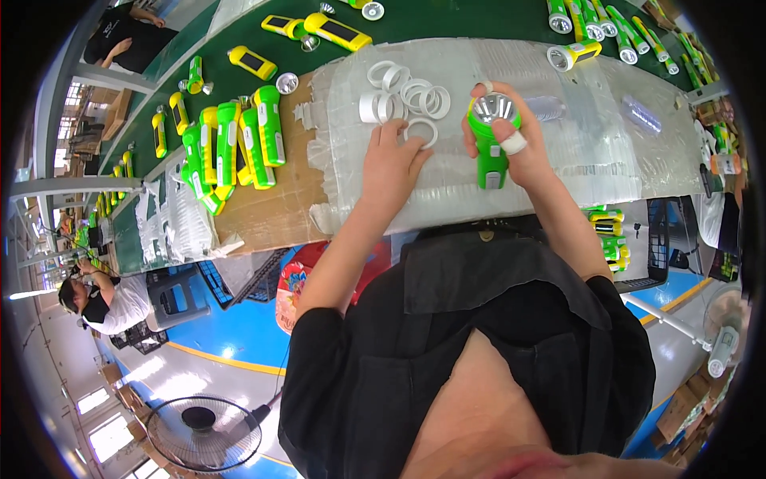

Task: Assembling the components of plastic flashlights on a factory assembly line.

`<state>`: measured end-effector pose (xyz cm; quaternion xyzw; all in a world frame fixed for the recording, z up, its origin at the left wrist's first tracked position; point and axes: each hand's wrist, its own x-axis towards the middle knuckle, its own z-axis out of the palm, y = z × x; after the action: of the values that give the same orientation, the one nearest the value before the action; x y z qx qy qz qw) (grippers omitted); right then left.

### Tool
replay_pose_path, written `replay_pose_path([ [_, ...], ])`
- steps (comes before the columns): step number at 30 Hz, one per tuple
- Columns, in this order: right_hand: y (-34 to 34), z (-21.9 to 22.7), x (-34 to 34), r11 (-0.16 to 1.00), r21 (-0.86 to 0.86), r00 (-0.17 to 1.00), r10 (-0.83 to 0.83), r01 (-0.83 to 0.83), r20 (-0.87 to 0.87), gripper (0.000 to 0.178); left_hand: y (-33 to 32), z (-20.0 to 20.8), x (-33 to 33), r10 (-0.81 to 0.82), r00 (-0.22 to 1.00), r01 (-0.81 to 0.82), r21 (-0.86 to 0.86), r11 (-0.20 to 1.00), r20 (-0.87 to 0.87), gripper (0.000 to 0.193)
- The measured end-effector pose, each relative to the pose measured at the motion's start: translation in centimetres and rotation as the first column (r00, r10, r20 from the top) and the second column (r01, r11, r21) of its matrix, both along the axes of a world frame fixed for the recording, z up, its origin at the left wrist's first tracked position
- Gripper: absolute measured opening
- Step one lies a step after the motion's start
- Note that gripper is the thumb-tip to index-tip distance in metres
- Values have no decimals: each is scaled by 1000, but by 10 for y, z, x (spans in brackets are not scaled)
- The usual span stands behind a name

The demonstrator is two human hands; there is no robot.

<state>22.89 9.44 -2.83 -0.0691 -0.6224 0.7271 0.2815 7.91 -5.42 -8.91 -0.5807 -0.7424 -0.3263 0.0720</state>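
Several white rings [369, 107] lie toward twelve o'clock on my plastic-covered counter [455, 199], and I judge the step in hand to be picking out the nearest ring [435, 134]; my left grip [391, 164] has its fingers at that ring's near side, though I cannot tell whether they pinch it, while my right grip [527, 152] is wrapped round a green flashlight [491, 166] between one and two o'clock, lens up; the next move calls for a light pinch on the rim, flashlight steady

green flashlight [489, 156] | held, reflector facing up | white ring [436, 134] | near other white rings [370, 106]
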Motion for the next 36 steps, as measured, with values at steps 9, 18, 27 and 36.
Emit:
replay_pose_path([
  [9, -6, -7, -29, 999, -16, 999, 35, -35, -36, 32, 2, 74, -10, -271, 864, 74, 425, 902, 424, 26],
  [18, -13, -8, -31, 994, 37, 991, 99, -102, 86, 41, 28, 106, -21, -283, 924, 192, 329, 925, 256, 26],
  [27, -12, -9, -23, 925, 347, 987, 128, -155, 100, 41, 58, 104, -3, -268, 947, 247, 129, 960, 177, 22],
  [36, -5, -11, -16, 925, 316, 978, 198, -209, 67, 45, 61, 116, 0, -320, 944, 315, 67, 947, 78, 24],
])
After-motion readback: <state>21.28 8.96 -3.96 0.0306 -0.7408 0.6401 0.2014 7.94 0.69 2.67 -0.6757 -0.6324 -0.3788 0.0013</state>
